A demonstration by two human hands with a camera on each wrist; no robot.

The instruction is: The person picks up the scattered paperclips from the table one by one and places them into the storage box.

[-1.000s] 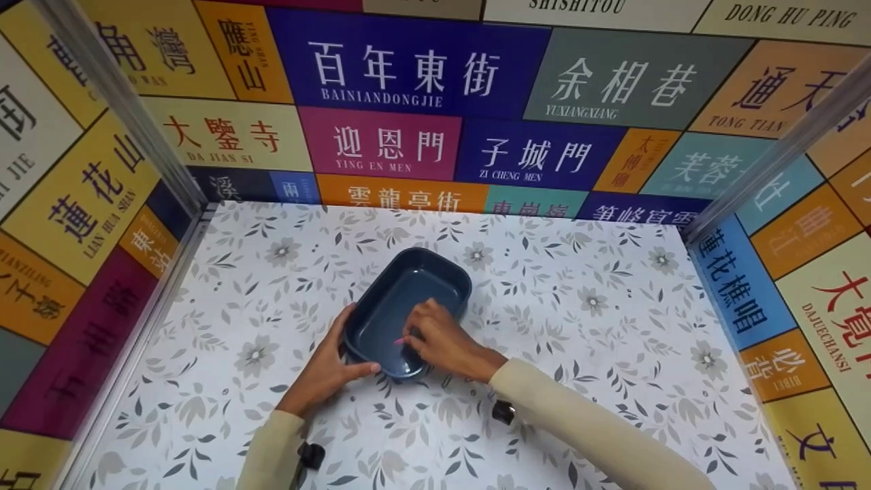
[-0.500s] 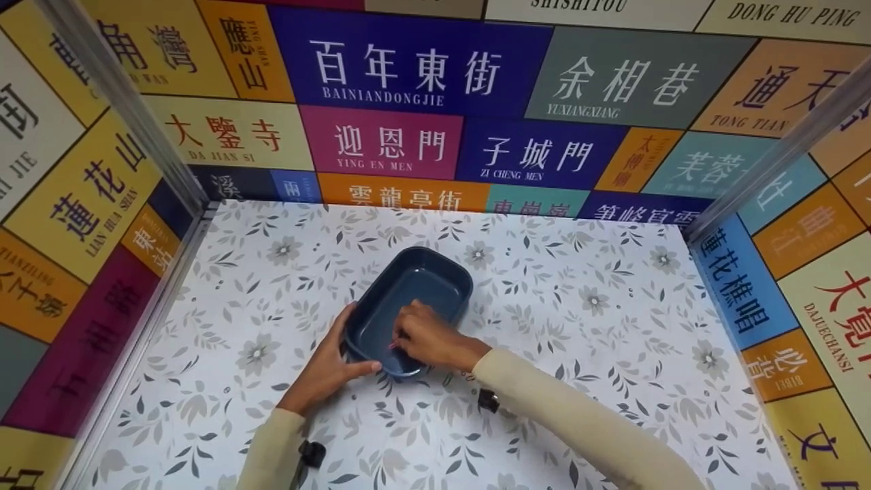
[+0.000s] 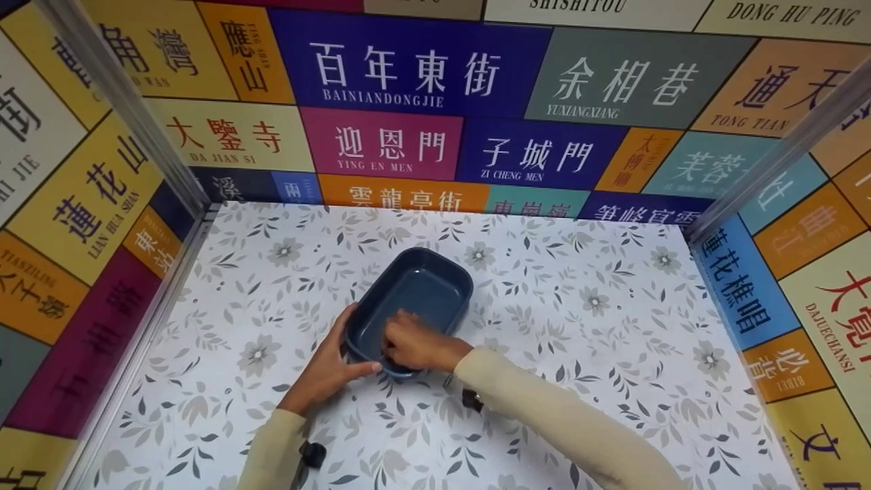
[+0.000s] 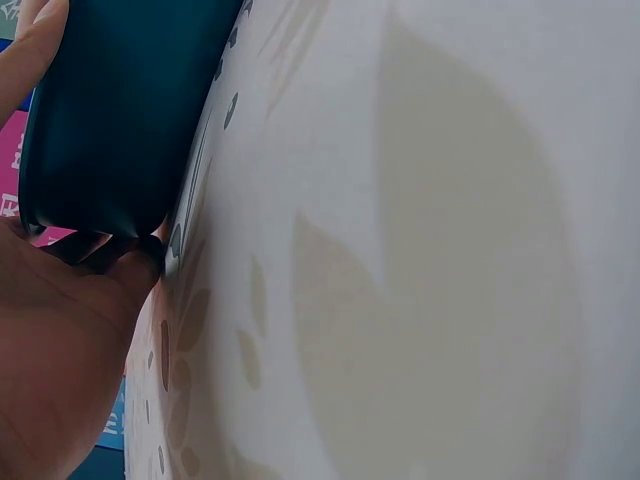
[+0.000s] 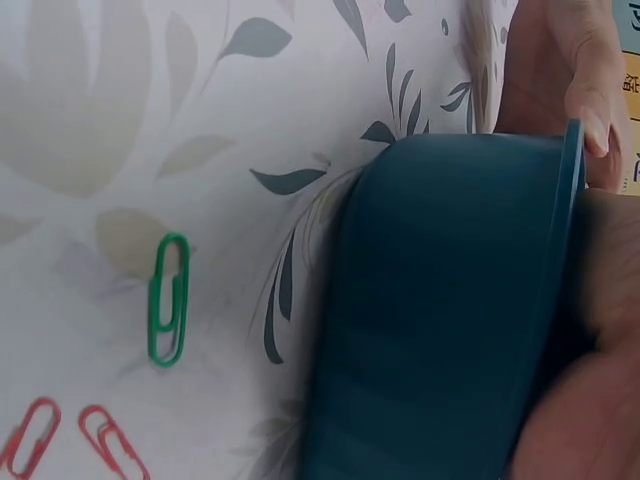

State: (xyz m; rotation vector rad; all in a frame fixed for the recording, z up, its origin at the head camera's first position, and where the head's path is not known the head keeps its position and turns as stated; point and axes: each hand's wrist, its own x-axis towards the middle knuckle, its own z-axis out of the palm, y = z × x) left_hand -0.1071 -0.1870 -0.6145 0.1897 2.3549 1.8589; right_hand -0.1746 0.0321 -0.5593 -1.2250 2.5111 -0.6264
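Observation:
A dark blue rectangular baking dish (image 3: pixel 415 289) stands at a slant on the patterned tabletop. My left hand (image 3: pixel 325 373) grips its near left corner, the thumb at the rim and the fingers along the outer wall. My right hand (image 3: pixel 418 346) is down inside the near end of the dish, its fingers curled. The small pink paper clip it pinched a moment ago is hidden behind those fingers now. On the table beside the dish, the right wrist view has a green paper clip (image 5: pixel 154 312) and two red paper clips (image 5: pixel 108 432).
White tabletop (image 3: pixel 578 272) with grey leaves and flowers spreads around the dish. Colourful printed panels (image 3: pixel 415 75) wall it in at the back and on both sides, with metal corner posts (image 3: pixel 129 102) between them.
My right hand has shifted left and toward me within the dish, and the pink tip at its fingers has gone from sight. My left hand and the dish have stayed put.

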